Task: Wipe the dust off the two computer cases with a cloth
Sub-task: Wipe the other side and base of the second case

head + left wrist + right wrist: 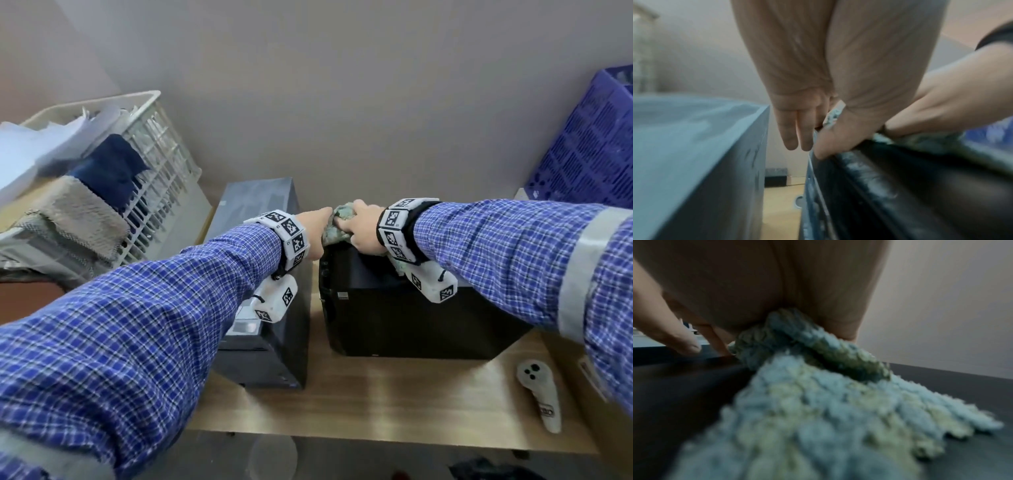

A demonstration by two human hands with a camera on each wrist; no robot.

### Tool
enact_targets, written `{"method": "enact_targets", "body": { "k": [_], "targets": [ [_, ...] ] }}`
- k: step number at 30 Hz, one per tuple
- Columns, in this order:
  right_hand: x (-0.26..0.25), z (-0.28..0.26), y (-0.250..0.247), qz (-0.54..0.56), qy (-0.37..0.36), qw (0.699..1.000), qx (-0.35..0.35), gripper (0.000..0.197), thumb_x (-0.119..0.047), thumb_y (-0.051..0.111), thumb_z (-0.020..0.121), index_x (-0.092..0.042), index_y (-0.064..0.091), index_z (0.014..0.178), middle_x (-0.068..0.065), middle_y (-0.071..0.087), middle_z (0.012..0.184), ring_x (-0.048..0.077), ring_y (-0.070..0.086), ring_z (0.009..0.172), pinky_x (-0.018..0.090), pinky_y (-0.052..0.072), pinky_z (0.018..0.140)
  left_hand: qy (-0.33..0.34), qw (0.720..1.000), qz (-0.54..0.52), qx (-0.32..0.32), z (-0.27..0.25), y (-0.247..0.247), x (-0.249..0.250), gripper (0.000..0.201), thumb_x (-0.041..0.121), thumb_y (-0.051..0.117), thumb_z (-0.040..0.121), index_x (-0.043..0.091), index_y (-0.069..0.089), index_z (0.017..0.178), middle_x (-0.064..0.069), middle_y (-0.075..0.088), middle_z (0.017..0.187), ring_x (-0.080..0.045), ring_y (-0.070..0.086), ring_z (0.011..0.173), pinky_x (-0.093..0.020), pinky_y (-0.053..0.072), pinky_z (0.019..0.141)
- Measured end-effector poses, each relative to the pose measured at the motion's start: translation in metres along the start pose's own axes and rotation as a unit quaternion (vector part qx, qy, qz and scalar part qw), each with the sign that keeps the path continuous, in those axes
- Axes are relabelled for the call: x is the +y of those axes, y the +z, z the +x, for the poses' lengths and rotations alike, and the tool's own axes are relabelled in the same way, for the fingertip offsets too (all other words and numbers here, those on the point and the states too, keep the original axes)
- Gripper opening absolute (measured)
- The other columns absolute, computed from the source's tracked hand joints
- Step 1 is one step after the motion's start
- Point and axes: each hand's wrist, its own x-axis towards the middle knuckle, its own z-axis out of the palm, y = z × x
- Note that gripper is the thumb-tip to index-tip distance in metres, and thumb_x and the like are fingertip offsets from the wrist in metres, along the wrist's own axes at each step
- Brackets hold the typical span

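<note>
Your right hand (359,228) presses the fluffy blue-green cloth (337,224) onto the far left corner of the black right-hand computer case (411,308), fingers curled over it. The L hand (313,236) sits just beside, fingers straight, pointing down into the gap btwn cases. The dusty grey left-hand case (260,274) lies left of the cloth, long axis running away from you; L hand is nearer. No legible labels.

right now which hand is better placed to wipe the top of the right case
Right. The right hand already holds the cloth, which lies on the right case top at its far left corner. The left hand hangs in the gap beside the left case.
</note>
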Motion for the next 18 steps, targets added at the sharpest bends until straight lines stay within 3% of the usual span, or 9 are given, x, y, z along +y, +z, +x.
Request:
{"method": "enact_targets", "body": {
  "k": [3,5,7,10,13,18],
  "targets": [
    [0.009,-0.026,0.011,0.008,-0.034,0.999,-0.019,0.053,-0.017,0.049,0.096,-0.024,0.036,0.147,0.018,0.038,0.142,0.039,0.044,0.123,0.041,0.039,0.096,0.012,0.995,0.083,-0.046,0.001,0.000,0.010,0.086,0.013,0.077,0.071,0.014,0.029,0.142,-0.010,0.058,0.124,-0.032,0.062,0.109,-0.047,0.054,0.092],
    [0.016,-0.049,0.017,0.007,-0.061,0.998,-0.034,0.055,-0.014,0.050,0.095,-0.026,0.037,0.147,0.015,0.039,0.141,0.037,0.044,0.123,0.040,0.039,0.096,0.039,0.985,0.148,-0.075,0.006,0.000,0.018,0.119,0.016,0.091,0.057,0.014,0.018,0.150,-0.013,0.043,0.143,-0.035,0.054,0.126,-0.049,0.051,0.098],
    [0.023,-0.072,0.024,0.006,-0.055,0.998,-0.036,0.057,-0.019,0.048,0.095,-0.035,0.034,0.147,0.009,0.036,0.139,0.034,0.045,0.120,0.039,0.041,0.097,0.047,0.974,0.201,-0.097,0.008,-0.002,0.026,0.140,0.016,0.098,0.046,0.010,0.008,0.154,-0.013,0.027,0.150,-0.037,0.046,0.134,-0.052,0.049,0.100],
    [0.039,-0.101,0.030,-0.004,-0.025,0.999,-0.041,0.063,-0.035,0.047,0.088,-0.050,0.024,0.145,-0.001,0.029,0.132,0.024,0.043,0.118,0.037,0.042,0.097,0.057,0.967,0.228,-0.102,0.004,-0.004,0.031,0.153,0.025,0.102,0.040,0.006,0.002,0.154,-0.009,0.027,0.150,-0.030,0.042,0.138,-0.048,0.044,0.107],
    [0.056,-0.119,0.034,-0.054,-0.026,0.997,-0.053,0.090,-0.048,0.062,0.072,-0.050,0.011,0.147,-0.002,0.024,0.126,0.020,0.043,0.112,0.040,0.049,0.090,0.051,0.968,0.224,-0.098,0.001,-0.006,0.029,0.159,0.031,0.102,0.036,0.010,-0.001,0.155,-0.007,0.031,0.151,-0.027,0.043,0.137,-0.046,0.044,0.108],
    [0.062,-0.116,0.036,-0.107,-0.033,0.993,-0.038,0.095,-0.040,0.070,0.079,-0.051,0.004,0.147,-0.003,0.025,0.126,0.019,0.046,0.107,0.036,0.051,0.082,0.058,0.968,0.228,-0.088,0.000,-0.008,0.026,0.157,0.039,0.102,0.029,0.014,0.010,0.154,-0.006,0.039,0.147,-0.028,0.049,0.132,-0.046,0.046,0.106]
  ]
}}
